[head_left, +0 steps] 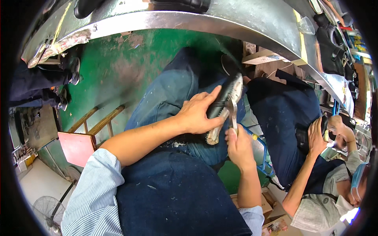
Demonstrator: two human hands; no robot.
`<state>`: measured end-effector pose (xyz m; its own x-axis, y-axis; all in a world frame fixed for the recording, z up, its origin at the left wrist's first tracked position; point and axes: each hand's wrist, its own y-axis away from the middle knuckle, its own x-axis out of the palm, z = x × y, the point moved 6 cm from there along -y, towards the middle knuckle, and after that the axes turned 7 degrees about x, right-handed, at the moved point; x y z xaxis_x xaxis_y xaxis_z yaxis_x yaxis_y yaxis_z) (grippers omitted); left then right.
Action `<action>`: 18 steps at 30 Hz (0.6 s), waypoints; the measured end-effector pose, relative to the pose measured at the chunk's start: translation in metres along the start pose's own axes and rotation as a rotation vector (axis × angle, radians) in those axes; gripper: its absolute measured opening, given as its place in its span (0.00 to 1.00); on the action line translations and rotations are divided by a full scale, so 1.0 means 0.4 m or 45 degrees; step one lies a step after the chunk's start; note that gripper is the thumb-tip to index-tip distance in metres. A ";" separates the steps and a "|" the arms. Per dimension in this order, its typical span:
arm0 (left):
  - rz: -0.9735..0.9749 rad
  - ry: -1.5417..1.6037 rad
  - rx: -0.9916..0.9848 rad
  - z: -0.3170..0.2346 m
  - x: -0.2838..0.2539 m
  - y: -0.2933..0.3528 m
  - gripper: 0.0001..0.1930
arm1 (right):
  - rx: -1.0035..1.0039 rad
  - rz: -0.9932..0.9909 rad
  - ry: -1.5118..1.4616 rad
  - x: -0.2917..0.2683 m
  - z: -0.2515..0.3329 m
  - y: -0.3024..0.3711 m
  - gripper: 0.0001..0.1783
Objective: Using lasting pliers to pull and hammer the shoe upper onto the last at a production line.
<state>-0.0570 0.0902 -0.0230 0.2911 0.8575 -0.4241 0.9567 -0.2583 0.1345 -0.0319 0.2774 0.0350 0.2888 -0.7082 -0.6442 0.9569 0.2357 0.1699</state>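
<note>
A black shoe upper with a pale, ragged underside is tilted over my lap. My left hand is closed around its black side, with the thumb near the lower end. In my right hand is a silver metal hand tool, gripped low on its shaft. Its head meets the pale underside of the shoe. Whether it is pincers or a hammer I cannot make out. A dark blue apron covers my lap over blue jeans.
A metal-edged workbench curves across the far side, with black shoes on it. Close on my right, a co-worker sits handling a black shoe. A pink-topped stool stands at left, a fan at lower left.
</note>
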 end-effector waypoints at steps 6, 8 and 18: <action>0.152 -0.239 -0.118 0.023 0.003 -0.061 0.45 | 0.393 0.101 -0.660 0.046 -0.131 0.051 0.22; 0.119 0.211 -0.116 0.052 0.018 -0.098 0.42 | 0.536 0.156 -0.884 0.114 -0.213 0.099 0.31; 0.253 1.081 0.037 -0.310 -0.359 -0.081 0.30 | 0.721 0.099 -1.097 0.142 -0.260 0.084 0.23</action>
<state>-0.1307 0.0309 0.1447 0.3605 0.8341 0.4174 0.8919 -0.4393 0.1075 0.0136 0.3144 -0.0736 0.0616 -0.9933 0.0983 0.7449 0.1113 0.6578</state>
